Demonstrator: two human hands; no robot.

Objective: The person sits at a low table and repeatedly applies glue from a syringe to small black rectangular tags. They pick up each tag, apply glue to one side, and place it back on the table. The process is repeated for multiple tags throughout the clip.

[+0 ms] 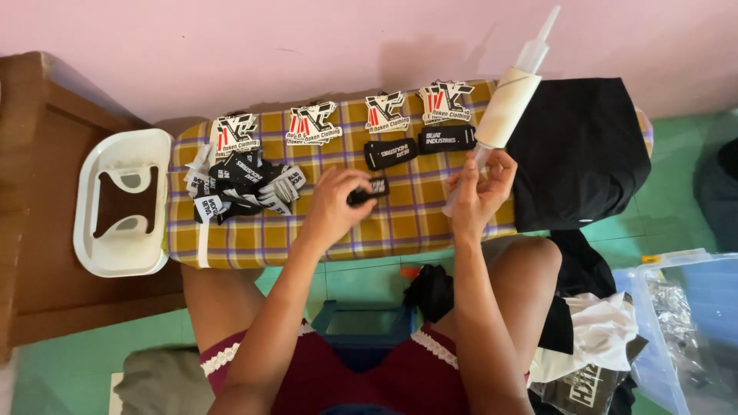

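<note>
1. Our left hand (330,206) is closed around a small black label (369,190); the fingers curl over its left end, and the rest pokes out toward 3 o'clock, just above the board (400,223).
2. Our right hand (478,192) pinches the lower end of a clear plastic sleeve (530,58). The fingertips are drawn together on it, and the sleeve slants up toward 1 o'clock.
3. A white roll (507,106) sits around that sleeve, above the right hand at 12 o'clock.
4. The two hands are near each other but apart, with the label between them.
5. At 12 o'clock from the label lie two more black labels (419,146) side by side on the checked yellow board.
6. Beyond those, along the far edge, we count four printed stickers (314,123) in a row, in black, white and red.
7. At 9 o'clock from the left hand is one loose pile (242,184) of black-and-white labels; we cannot count them.
8. Further toward 9 o'clock, one white tray (119,253) caps the board's end, touching it.
9. At 3 o'clock from the right hand, one folded black garment (576,150) covers the board's other end.
10. At 5 o'clock, on the floor, stands one clear bin (676,338), with dark and white clothes (592,338) heaped just beside it.
</note>
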